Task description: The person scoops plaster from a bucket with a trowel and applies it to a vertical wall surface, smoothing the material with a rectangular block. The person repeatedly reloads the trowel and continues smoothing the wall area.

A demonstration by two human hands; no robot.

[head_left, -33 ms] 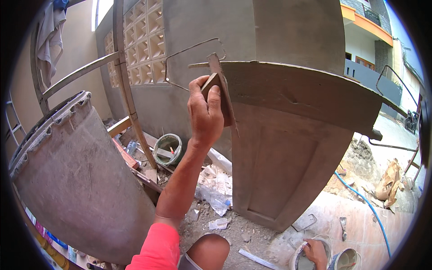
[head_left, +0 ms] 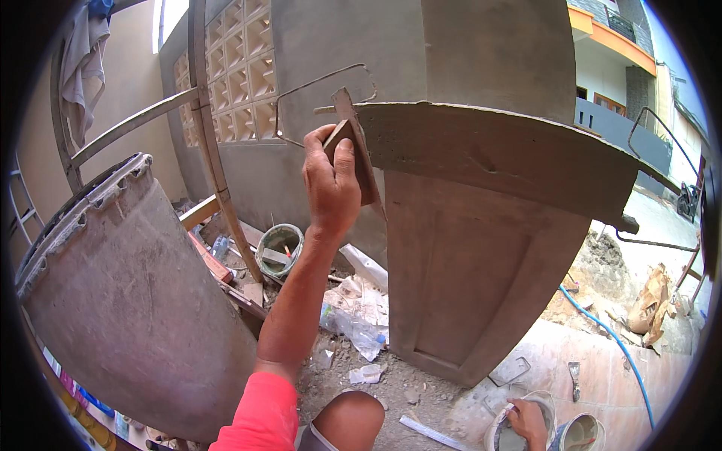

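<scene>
Head view: the left hand (head_left: 331,184) sits just left of centre, its arm rising from a pink sleeve at 6 o'clock. It is clenched around a small wooden float (head_left: 362,161). The fingers wrap its back and the thumb lies along the edge. The float stands nearly upright, and its flat face appears to press on the left end of a grey ledge (head_left: 496,154). Holding it this way seems to keep the board square to that end. The ledge is a thick curved slab running from centre towards 3 o'clock, coated in damp-looking, slightly grainy plaster. Under it stands a post (head_left: 466,278) with a recessed panel and the same matt grey coat.

The right hand (head_left: 526,422) is low at 5 o'clock, reaching into a white bucket (head_left: 498,430). Whether it grips anything there I cannot tell. A second bucket (head_left: 583,434) stands just beside the first, and a small trowel (head_left: 574,376) lies near them on pale tiles.

At 9 o'clock a large concrete ring (head_left: 128,301) leans, rough-rimmed and smooth-sided. At 11 o'clock there is a wall of patterned blocks (head_left: 244,83), and a bent wire loop (head_left: 323,79) sticks out above the float. Below the hand, towards 7 o'clock, a green bucket (head_left: 278,248) stands on the rubble. Crumpled plastic bags (head_left: 357,312) lie by the foot of the post. A blue hose (head_left: 609,331) curves across the ground at 4 o'clock.
</scene>
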